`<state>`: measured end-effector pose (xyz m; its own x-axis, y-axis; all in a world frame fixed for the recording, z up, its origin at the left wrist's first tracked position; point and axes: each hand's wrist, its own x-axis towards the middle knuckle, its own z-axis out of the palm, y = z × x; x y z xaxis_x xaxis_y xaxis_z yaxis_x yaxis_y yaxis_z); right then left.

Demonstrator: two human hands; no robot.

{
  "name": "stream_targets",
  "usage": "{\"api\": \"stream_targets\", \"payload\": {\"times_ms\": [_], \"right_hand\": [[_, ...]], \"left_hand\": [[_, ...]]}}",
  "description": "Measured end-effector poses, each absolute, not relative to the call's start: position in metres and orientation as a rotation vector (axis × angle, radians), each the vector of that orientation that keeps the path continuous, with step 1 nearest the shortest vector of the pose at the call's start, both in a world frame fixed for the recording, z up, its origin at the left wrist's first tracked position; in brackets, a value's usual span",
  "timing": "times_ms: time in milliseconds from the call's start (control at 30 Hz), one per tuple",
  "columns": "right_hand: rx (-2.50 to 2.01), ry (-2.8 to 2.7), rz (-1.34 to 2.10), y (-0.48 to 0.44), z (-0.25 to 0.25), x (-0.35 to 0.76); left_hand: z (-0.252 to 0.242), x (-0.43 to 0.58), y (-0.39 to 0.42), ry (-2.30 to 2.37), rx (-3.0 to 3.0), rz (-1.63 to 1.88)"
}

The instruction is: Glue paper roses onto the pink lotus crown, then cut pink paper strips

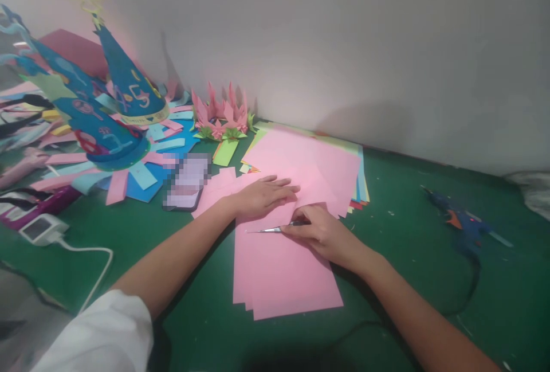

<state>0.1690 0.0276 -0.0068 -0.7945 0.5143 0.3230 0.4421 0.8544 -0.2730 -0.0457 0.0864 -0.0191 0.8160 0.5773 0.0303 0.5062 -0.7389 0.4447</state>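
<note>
Several pink paper sheets (292, 280) lie overlapped on the green table in front of me. My left hand (264, 195) rests flat on the upper part of the pink paper, fingers stretched to the right. Just below and to the right, my right hand (324, 233) is closed around a slim pointed metal tool (268, 230). Its silver tip points left over the paper, and its dark rear end is partly covered by my fingers; its exact kind is unclear. A folded or raised pink piece (315, 186) shows beyond my hands.
A stack of coloured paper (363, 180) lies behind the pink sheets. To the left are a phone (184, 197), decorated blue cone hats (129, 85), a pink paper crown (221, 114) and a white cable (109, 266). A blue glue gun (466, 220) with its cord lies right.
</note>
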Motion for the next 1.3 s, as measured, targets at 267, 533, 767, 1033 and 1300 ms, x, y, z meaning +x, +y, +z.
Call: {"api": "stream_targets", "payload": {"times_ms": [267,533,767,1033,1300], "right_hand": [[-0.69,-2.666,0.292,0.029,-0.007,0.167],[-0.764,-2.617,0.609,0.029,0.008,0.189],[-1.072,-2.171,0.56,0.056,0.017,0.233],[-1.371,-1.927,-0.085,0.105,0.001,0.254],[-1.396,-2.151,0.138,0.072,-0.007,0.223]], "left_hand": [[-0.02,-0.046,0.088,0.801,2.567,0.222],[-0.02,-0.047,0.087,0.772,2.593,0.254],[-0.016,-0.048,0.082,0.856,2.603,0.418],[-0.018,-0.048,0.076,1.239,2.573,0.598],[-0.014,-0.045,0.077,1.38,2.43,0.59]]}}
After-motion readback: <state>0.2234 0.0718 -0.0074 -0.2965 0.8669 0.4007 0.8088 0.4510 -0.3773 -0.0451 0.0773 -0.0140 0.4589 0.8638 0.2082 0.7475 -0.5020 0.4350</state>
